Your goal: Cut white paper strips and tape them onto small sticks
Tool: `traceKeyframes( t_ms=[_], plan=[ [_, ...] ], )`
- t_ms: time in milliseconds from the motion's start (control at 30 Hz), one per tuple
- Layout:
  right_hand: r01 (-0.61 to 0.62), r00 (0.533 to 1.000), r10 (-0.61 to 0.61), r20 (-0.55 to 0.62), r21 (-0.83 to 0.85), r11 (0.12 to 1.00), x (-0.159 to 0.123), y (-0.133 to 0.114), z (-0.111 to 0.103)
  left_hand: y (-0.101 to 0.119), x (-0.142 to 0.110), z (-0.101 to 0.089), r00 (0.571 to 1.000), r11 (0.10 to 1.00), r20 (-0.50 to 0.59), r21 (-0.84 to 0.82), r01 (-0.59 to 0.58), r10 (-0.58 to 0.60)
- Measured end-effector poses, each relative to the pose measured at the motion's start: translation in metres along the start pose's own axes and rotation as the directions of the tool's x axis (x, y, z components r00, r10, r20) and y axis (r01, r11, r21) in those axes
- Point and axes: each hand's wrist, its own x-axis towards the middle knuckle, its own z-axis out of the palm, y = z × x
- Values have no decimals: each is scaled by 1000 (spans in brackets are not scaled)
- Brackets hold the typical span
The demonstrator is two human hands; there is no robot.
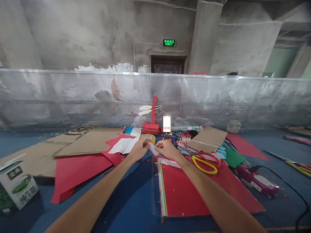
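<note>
Both my hands meet over the middle of the blue table, pinching a small piece of white paper [153, 149] between them. My left hand [141, 149] is closed on its left side, just in front of a yellow tape roll [152, 138]. With its fingertips together, my right hand [167, 149] grips the right side of the piece. Below my right forearm lies a stack of coloured paper [184, 194] with a red sheet on top. Scissors with red and yellow handles [205, 164] rest beside that forearm.
Cardboard [89, 142], red sheets [80, 174] and a drink carton [18, 186] lie at left. A red hook-shaped paper piece [153, 110] stands before the perforated metal panel [60, 100]. A purple device [257, 181] with a black cable and more scissors [291, 163] are at right.
</note>
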Motion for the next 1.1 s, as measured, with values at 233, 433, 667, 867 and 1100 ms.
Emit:
traceKeyframes(
  t_ms=[233,433,667,867,1100],
  plan=[
    [12,999,-9,34,-85,996,0,1,-5,6,-2,-2,998,995,61,98,6,-12],
    [19,999,-14,28,-166,986,-1,1,-8,5,-4,-1,995,984,101,173,-26,9],
    [7,997,6,71,-177,984,-3,1,-10,14,-6,-3,980,947,198,314,-65,2],
    [46,998,-38,56,-143,989,-5,-1,-12,13,-4,-5,986,958,167,285,-27,-22],
    [334,941,-329,75,-349,876,-7,-16,-5,10,0,1,984,998,171,-15,53,-49]
  ],
)
